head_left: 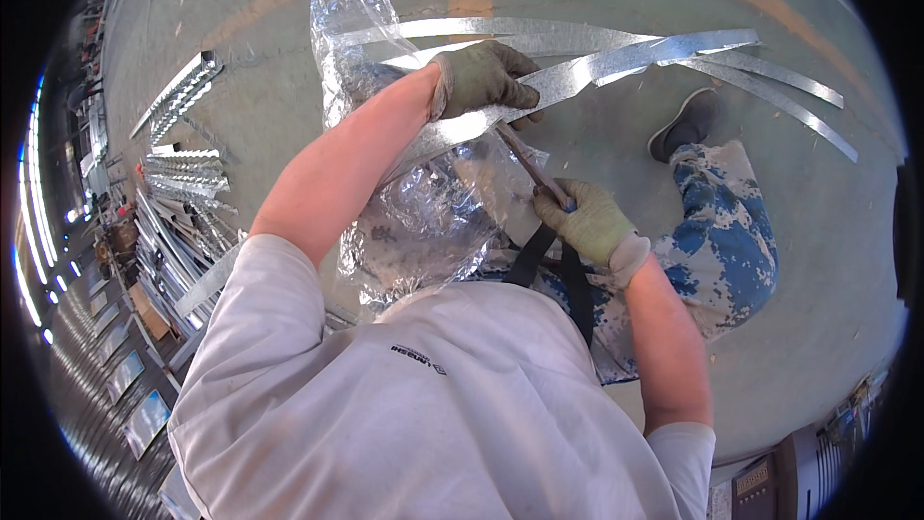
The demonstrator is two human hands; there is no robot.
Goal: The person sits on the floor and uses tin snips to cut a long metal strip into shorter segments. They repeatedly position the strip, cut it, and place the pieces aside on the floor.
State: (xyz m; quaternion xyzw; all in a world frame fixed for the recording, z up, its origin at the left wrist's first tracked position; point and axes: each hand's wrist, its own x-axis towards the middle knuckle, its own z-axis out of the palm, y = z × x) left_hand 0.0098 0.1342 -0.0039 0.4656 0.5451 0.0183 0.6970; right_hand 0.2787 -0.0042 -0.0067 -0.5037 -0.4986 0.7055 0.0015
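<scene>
The gloved left hand (484, 80) grips the thin metal strip (587, 72); it looks light, springy and sharp-edged. The right hand (589, 221), nearer, is closed around a slim tool (530, 167).

The near ends of the metal strips (616, 58) are covered by the clear plastic bag (423, 202). The tool's (531, 166) lower end is hidden inside the right hand (589, 223).

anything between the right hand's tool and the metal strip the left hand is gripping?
Nothing visible. The left hand grips the galvanized metal strip; the right hand holds a thin rod-like tool whose tip reaches the strip just below the left hand. The clear plastic bag lies beneath and beside them, not between.
</scene>
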